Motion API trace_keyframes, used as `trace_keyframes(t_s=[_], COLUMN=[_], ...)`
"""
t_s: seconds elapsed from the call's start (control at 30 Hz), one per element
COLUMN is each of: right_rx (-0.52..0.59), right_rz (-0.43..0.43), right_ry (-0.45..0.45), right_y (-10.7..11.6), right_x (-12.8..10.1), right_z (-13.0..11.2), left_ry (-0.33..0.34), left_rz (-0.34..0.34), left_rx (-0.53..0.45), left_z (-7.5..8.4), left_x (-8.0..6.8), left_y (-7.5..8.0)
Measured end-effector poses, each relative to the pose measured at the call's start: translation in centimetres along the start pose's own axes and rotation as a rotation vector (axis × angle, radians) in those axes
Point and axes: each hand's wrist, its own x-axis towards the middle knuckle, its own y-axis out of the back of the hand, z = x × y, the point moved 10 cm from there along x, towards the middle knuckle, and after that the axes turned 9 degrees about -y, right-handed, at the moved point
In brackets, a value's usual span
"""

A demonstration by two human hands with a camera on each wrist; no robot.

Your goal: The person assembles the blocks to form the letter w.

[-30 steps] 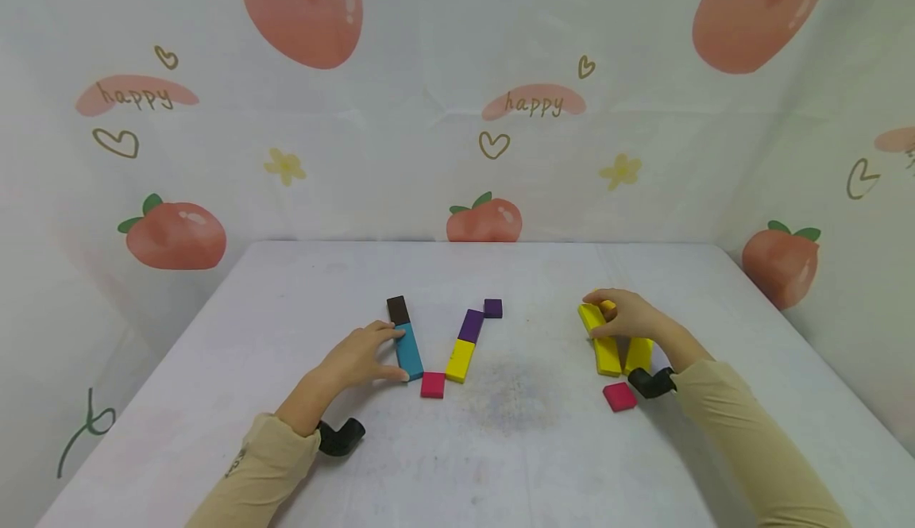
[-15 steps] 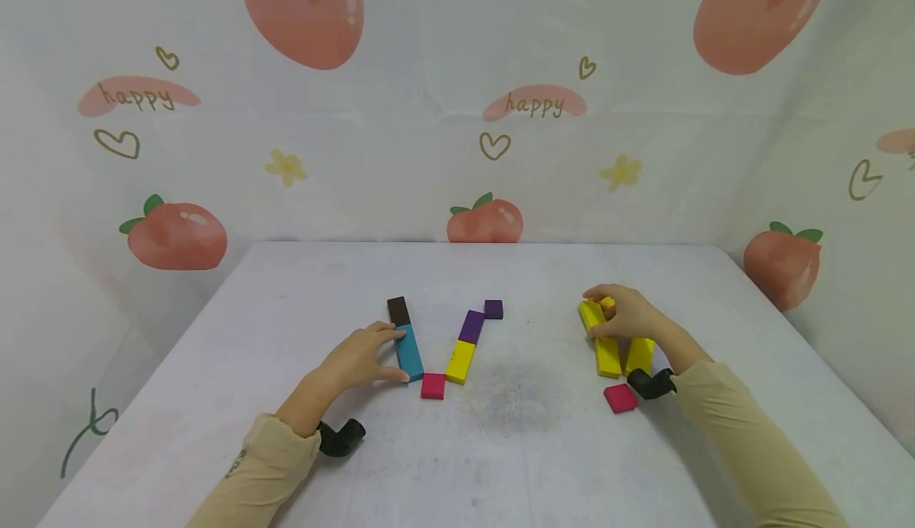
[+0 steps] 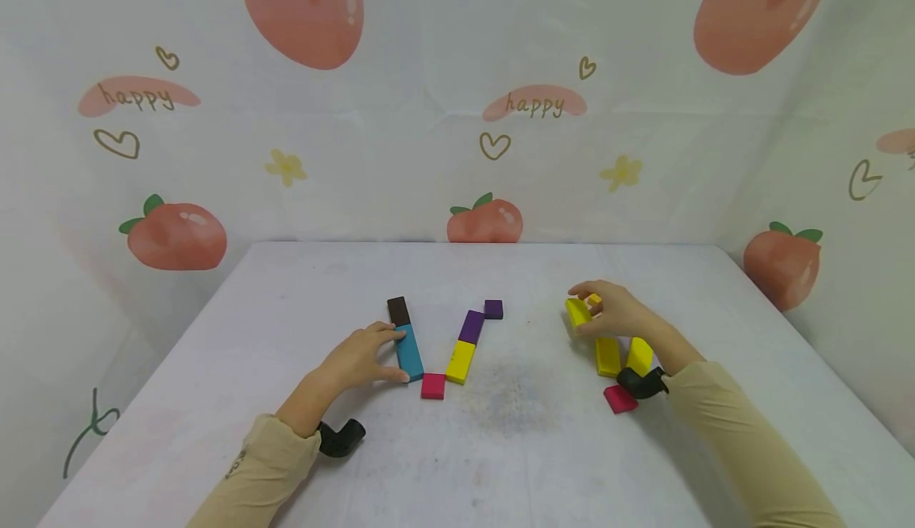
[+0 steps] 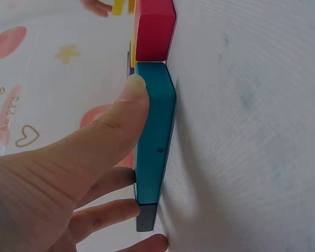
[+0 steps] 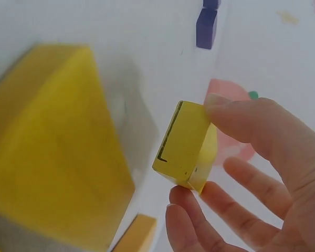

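Note:
In the head view, my left hand point(image 3: 357, 357) rests on the blue block point(image 3: 409, 353), fingers spread along it. The left wrist view has the thumb on one end of its top, with other fingertips by the dark brown block point(image 4: 146, 217) that adjoins it. My right hand point(image 3: 618, 310) pinches a yellow block point(image 5: 184, 139) between thumb and fingers, tilted and raised off the table. Under and beside that hand lie another yellow block point(image 3: 608, 357), a further yellow block point(image 3: 640, 356), partly hidden by the wrist, and a small orange-yellow block point(image 3: 594, 299).
A red block point(image 3: 432, 386) sits between the blue block's near end and a slanted yellow block point(image 3: 461, 361). A purple block point(image 3: 472, 327) continues that slant, with a small purple block point(image 3: 494, 309) at its top. Another red block point(image 3: 620, 398) lies near the right wrist.
My right hand has lifted the yellow block from beside the other yellow ones and moved it slightly left and away. The left hand and its blue block have stayed put.

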Motion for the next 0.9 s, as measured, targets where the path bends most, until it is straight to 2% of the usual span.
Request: trace_keyframes(t_s=[0.23,0.53,0.9], right_rx=[-0.002,-0.005,-0.015], right_rz=[-0.006,-0.037,-0.067], right_ry=[0.063,0.052,0.1], right_y=[-0.5,-1.6,-3.1], right_x=[0.0,0.5,0.9], right_z=[-1.2,-2.0,-3.8], left_ry=[0.009,0.018,0.007], left_rz=[-0.002,-0.008,0.001], left_rx=[-0.009,-0.014,-0.01], left_z=[-0.1,-0.1,0.0], left_x=[0.0,0.0,0.0], left_y=[0.0,-0.1,0.0])
